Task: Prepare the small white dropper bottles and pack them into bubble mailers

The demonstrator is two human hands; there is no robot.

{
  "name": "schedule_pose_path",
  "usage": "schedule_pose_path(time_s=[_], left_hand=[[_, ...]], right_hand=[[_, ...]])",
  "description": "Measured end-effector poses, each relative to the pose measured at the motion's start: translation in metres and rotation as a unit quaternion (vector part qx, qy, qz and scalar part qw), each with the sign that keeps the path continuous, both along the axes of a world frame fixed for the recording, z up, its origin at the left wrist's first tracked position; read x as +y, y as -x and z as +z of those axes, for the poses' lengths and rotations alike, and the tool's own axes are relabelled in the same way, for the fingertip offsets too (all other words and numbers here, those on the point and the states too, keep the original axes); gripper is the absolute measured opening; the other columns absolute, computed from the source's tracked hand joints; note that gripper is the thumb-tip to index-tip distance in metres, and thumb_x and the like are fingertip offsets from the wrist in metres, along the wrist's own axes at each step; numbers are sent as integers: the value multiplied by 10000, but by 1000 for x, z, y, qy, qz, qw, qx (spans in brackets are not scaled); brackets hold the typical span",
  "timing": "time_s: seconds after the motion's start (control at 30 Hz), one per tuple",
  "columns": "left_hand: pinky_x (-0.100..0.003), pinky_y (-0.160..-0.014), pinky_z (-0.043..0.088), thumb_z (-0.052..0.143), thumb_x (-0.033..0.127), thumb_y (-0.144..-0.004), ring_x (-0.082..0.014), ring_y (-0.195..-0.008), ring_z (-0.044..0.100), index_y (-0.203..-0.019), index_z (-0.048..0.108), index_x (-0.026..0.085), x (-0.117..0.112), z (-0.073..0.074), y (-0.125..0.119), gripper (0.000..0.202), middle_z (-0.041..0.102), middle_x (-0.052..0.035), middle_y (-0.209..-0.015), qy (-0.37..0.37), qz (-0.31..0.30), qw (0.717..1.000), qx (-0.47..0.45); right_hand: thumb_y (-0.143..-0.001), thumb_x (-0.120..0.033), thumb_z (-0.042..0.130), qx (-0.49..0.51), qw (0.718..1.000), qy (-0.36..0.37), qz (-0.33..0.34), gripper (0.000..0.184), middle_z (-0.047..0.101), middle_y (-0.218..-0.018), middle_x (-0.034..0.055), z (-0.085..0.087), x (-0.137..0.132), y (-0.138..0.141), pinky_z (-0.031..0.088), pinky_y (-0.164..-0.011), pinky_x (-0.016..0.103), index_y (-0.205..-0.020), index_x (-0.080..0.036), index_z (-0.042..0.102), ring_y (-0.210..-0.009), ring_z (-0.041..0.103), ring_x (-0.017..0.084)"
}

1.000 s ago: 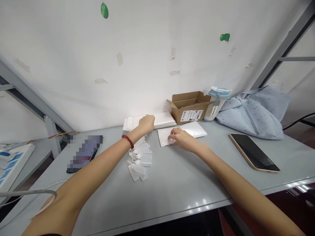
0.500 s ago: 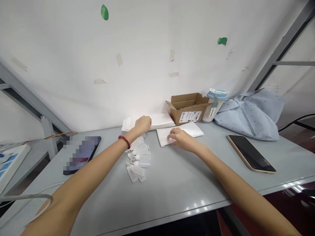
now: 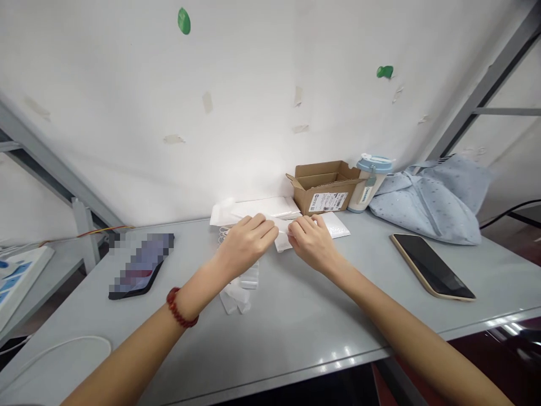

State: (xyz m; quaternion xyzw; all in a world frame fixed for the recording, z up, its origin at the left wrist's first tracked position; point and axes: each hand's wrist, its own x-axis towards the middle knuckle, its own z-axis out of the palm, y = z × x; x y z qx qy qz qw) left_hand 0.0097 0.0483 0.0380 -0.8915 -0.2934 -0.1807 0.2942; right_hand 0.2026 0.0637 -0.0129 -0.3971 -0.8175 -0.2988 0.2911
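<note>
Wall: white, marked with tape scraps [image 3: 174,138] and two green patches [image 3: 183,21]; a grey frame is seen at either side.
Table [image 3: 270,338]: grey, its far edge set along the wall.
Left hand [image 3: 249,239]: fingers curled, a thin white piece [image 3: 280,225] pinched at the tips; a red bracelet [image 3: 181,307] is worn at the wrist.
Right hand [image 3: 310,239]: fingers bent, the other end of the white piece apparently pinched; an envelope [image 3: 336,224] is partly covered beneath.
White piece: held between the two hands, toward the table's far edge; its full outline is hidden by the fingers.
Stack [image 3: 270,207]: white envelopes, laid along the far edge behind the hands.
Tags [image 3: 236,296]: pale and translucent, spread nearer the table's middle, partly hidden by the left hand.
Box [image 3: 325,189]: open-topped cardboard, labelled, stood at the far edge; a cup [image 3: 367,189] is placed just beside it.
Bag [image 3: 426,206]: pale blue, slumped at the far right corner.
Phone [image 3: 433,266]: dark-screened, laid flat toward the right edge.
Left edge: a pixelated dark item [image 3: 146,268] is seen near it.
</note>
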Motion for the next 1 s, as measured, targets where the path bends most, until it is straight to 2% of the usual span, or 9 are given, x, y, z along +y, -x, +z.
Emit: schedule_pose_path(time_s=[0.1, 0.17, 0.23, 0.27, 0.4, 0.47, 0.67, 0.8, 1.0], left_hand=[[-353, -805, 424, 488, 166, -866, -220, -934, 549, -837, 609, 184, -2, -12, 24, 125, 678, -48, -911, -2, 11, 985, -172], [-373, -879, 419, 496, 234, -866, -230, -993, 541, -913, 622, 179, 1, -19, 43, 145, 668, -71, -991, 36, 86, 939, -331], [-377, -870, 440, 513, 311, -845, -257, -1069, 527, -1021, 617, 172, 4, -25, 63, 247, 639, -94, -1099, 115, 174, 861, -464], [-370, -860, 452, 551, 344, -814, -261, -1066, 544, -1057, 614, 175, 5, -26, 73, 303, 625, -97, -1144, 176, 204, 806, -527], [-351, -832, 484, 635, 372, -741, -249, -977, 618, -1161, 588, 147, -1, -20, 98, 479, 685, -98, -1051, 498, 140, 593, -617], [-330, -829, 486, 670, 348, -719, -236, -945, 632, -1136, 616, 138, -5, -16, 101, 471, 699, -95, -1028, 558, 103, 544, -618], [-297, -759, 502, 705, 294, -707, -203, -813, 665, -1032, 683, 166, -12, -19, 82, 350, 730, -69, -939, 596, 52, 522, -608], [-302, -753, 507, 707, 294, -713, -204, -818, 666, -1011, 689, 165, -20, -25, 63, 325, 730, -68, -927, 591, 24, 534, -604], [-318, -723, 528, 691, 340, -726, -227, -827, 667, -985, 691, 171, -33, -27, 45, 309, 728, -57, -902, 605, 4, 560, -566]], right_hand=[[-748, -29, 456, 1, 1000, -7, 5, 156, 544, -718, 51, 1, 0, -1, 298, -638, 301, -725, -178, 495, -661, 434, 185], [-733, -26, 461, -2, 1000, -8, 14, 153, 565, -773, 68, 1, -1, 0, 299, -634, 295, -739, -175, 497, -698, 443, 193], [-724, -20, 462, -2, 1000, -2, 21, 156, 577, -816, 81, 1, -2, 1, 306, -635, 292, -748, -170, 497, -728, 448, 199], [-719, -17, 463, -1, 1000, 5, 25, 158, 579, -834, 86, 0, -2, 2, 309, -634, 291, -752, -168, 496, -739, 450, 201], [-717, -11, 458, -3, 999, 28, 45, 169, 584, -865, 96, -4, -5, 6, 326, -635, 294, -764, -170, 491, -755, 452, 206], [-721, -13, 458, 2, 998, 29, 54, 167, 588, -877, 103, -5, -6, 7, 339, -637, 297, -768, -170, 491, -768, 461, 211], [-738, -56, 468, 15, 993, 63, 101, 237, 552, -1130, 160, -2, -12, 11, 387, -813, 382, -947, -161, 509, -1061, 479, 273], [-741, -140, 533, -27, 990, 98, 99, 341, 386, -1360, 220, 0, -22, 17, 292, -961, 516, -1079, -150, 492, -1287, 307, 343], [-728, -248, 613, -51, 984, 134, 107, 531, 269, -1439, 243, 1, -31, 20, 223, -1012, 572, -1212, -139, 424, -1353, 190, 361]])
